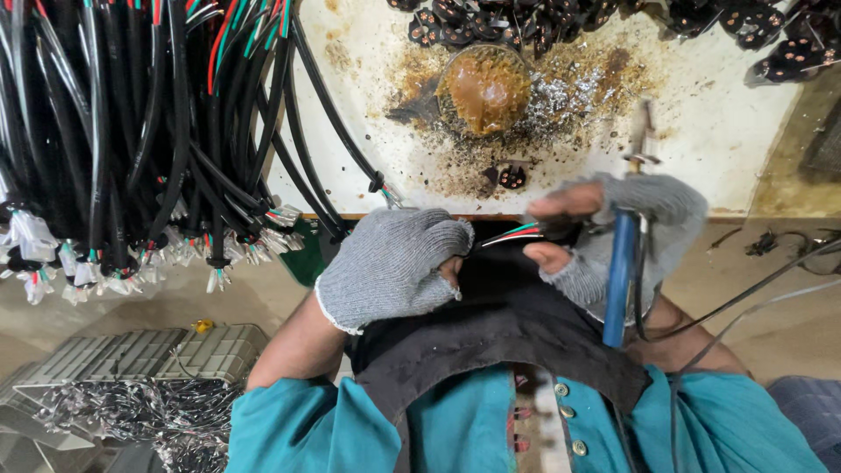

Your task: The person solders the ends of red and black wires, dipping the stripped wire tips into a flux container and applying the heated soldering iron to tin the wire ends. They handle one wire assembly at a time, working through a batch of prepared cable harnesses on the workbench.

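The cable end (512, 234), its red, green and white wires bared, lies between both gloved hands above a black cloth (499, 324) on the lap. The left hand (390, 267) has its grip clenched, hiding the cable; the right hand (613, 236) pinches the wires and holds a blue-handled soldering iron (622, 276), its tip blurred. On the stained worktop (701, 131) sits one round tin (484, 88) of brown paste. Black cables (131, 131) hang left, too many to count.

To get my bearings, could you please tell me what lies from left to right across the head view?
Hanging black cables → left hand in a grey glove → coloured wires → right hand with the blue-handled soldering iron.
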`<action>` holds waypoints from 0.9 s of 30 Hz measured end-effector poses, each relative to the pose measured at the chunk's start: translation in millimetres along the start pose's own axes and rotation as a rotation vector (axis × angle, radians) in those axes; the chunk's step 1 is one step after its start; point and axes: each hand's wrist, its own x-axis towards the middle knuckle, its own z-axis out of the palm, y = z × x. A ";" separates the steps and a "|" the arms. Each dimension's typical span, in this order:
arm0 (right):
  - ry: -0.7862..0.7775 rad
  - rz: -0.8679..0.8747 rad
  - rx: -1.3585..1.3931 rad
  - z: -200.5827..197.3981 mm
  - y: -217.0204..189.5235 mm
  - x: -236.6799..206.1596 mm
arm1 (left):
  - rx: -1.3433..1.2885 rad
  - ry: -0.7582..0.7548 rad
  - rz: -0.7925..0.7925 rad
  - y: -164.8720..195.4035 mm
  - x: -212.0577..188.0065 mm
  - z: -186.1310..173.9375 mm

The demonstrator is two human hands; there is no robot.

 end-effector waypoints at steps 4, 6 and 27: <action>0.024 0.057 0.143 3.4 8.6 -7.4 | 0.041 -0.038 -0.071 4.1 0.5 -1.2; 0.003 0.049 0.099 3.4 11.5 -12.8 | 0.017 -0.013 -0.063 8.7 2.6 -5.6; -0.045 0.078 -0.019 -0.9 12.2 -6.9 | -0.823 0.073 -0.174 13.2 26.7 1.3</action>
